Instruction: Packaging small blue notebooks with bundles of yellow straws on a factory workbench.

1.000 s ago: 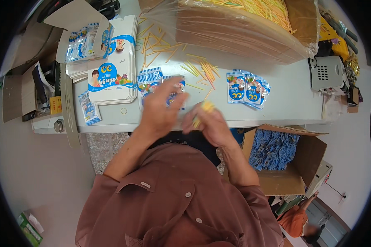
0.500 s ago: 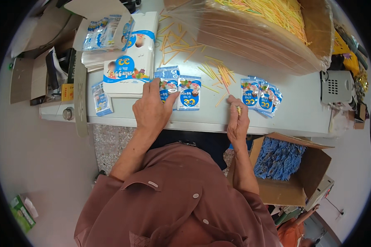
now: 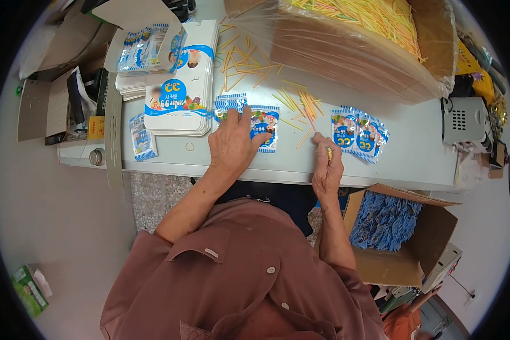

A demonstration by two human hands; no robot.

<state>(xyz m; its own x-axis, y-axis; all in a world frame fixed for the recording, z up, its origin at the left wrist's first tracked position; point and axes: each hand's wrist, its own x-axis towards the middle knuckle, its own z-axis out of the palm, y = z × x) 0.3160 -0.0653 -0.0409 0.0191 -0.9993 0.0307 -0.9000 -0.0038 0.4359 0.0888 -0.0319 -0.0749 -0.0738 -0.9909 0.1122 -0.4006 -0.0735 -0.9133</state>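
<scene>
- L hand (image 3: 230, 148) flat, fingers spread, pressing blue sachets (image 3: 250, 120) on table (image 3: 402, 156) nr front edge.
- R hand (image 3: 327, 167) curled, pinching yellow sticks (image 3: 328, 153), just beside sachet pile (image 3: 360, 133).

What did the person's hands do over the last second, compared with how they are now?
A second ago both hands were raised together above the table edge. Since then the left hand has gone down flat onto the blue-and-white packets, and the right hand has moved out to the right and lowered to the table, still pinching yellow sticks. The fanned packets and the stack of flat cartons stayed put.
</scene>
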